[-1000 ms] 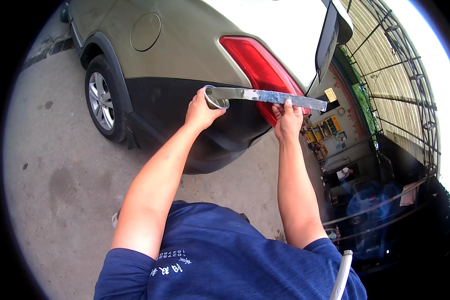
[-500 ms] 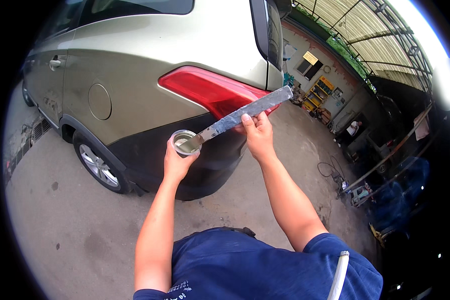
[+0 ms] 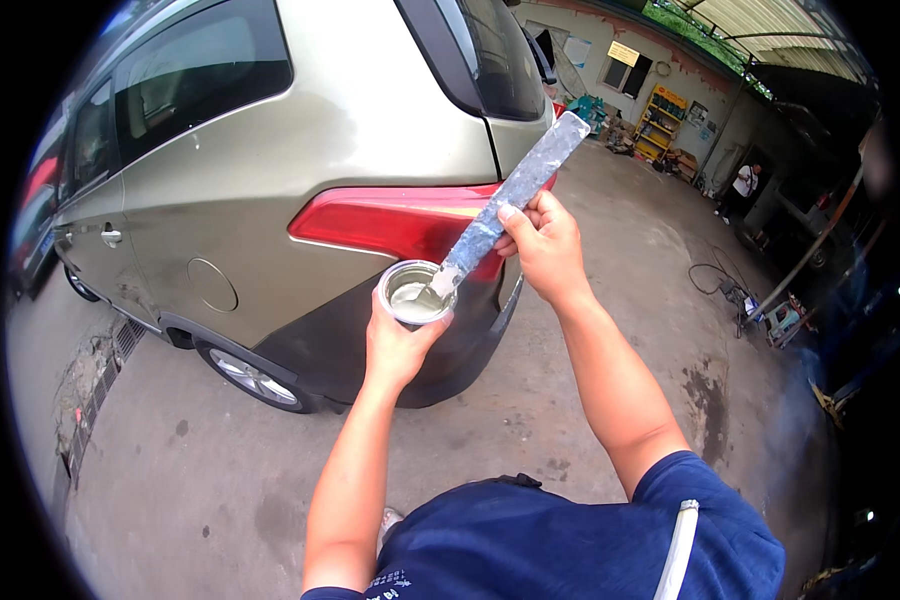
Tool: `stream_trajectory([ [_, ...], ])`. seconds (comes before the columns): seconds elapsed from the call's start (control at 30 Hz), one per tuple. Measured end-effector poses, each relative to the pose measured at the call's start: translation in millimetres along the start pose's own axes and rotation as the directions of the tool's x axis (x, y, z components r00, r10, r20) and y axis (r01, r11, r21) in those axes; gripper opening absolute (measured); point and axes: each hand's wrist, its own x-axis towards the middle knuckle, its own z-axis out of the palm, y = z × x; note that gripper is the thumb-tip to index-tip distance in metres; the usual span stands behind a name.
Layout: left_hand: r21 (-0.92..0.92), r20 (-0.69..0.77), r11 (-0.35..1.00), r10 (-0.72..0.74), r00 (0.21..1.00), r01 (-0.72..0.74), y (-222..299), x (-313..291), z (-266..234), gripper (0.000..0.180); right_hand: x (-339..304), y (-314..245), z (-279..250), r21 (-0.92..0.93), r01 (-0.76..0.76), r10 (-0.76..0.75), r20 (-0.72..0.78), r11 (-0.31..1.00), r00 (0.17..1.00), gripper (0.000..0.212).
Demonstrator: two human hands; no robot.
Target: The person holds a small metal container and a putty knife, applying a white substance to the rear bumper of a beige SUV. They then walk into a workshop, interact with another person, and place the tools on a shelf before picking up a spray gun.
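Observation:
A small round can (image 3: 407,312) of pale grey-green liquid is gripped by my left hand (image 3: 396,350), fingers wrapped round its side. My right hand (image 3: 552,252) pinches a long flat stirring stick (image 3: 536,166), grey and blotched with dried paint, between thumb and fingers. Its lower end dips into the can and rests near the right inner wall; the tip is hidden in the liquid. Both hands are held in front of the rear corner of a beige-gold car (image 3: 370,130), near its red tail light (image 3: 355,222).
Below the tail light is the car's dark bumper (image 3: 370,340). Concrete floor (image 3: 220,480) spreads around, with a drain grate (image 3: 127,338) at left. Cables and equipment (image 3: 735,297) lie at right. Farther back are a yellow shelf (image 3: 660,122) and a person (image 3: 745,182) by a doorway.
My view has shifted, showing more of the car's side windows. The stick now slants more steeply, its lower end still in the can. Both hands keep their holds and appear farther right.

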Motion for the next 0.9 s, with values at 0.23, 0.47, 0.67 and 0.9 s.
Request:
stream_trajectory([
  [0.23, 0.042, -0.104, 0.999, 0.015, 0.994, -0.010, 46, 48, 24, 0.059, 69, -25, -34, 0.128, -0.029, 0.036, -0.051, 0.991, 0.998, 0.012],
  [0.47, 0.104, -0.166, 0.995, 0.014, 0.986, 0.003, 37, 73, 18, 0.056, 103, -12, -42, 0.289, -0.047, 0.052, -0.012, 0.956, 0.999, 0.011],
  [0.67, 0.127, -0.178, 0.991, -0.007, 0.984, 0.030, 37, 84, 3, 0.057, 105, 6, -34, 0.378, -0.043, 0.059, -0.029, 0.925, 0.998, 0.012],
  [0.9, 0.126, -0.174, 0.991, -0.020, 0.984, 0.043, 23, 95, -13, 0.058, 108, 22, -20, 0.405, -0.010, 0.031, -0.046, 0.914, 0.998, 0.010],
])
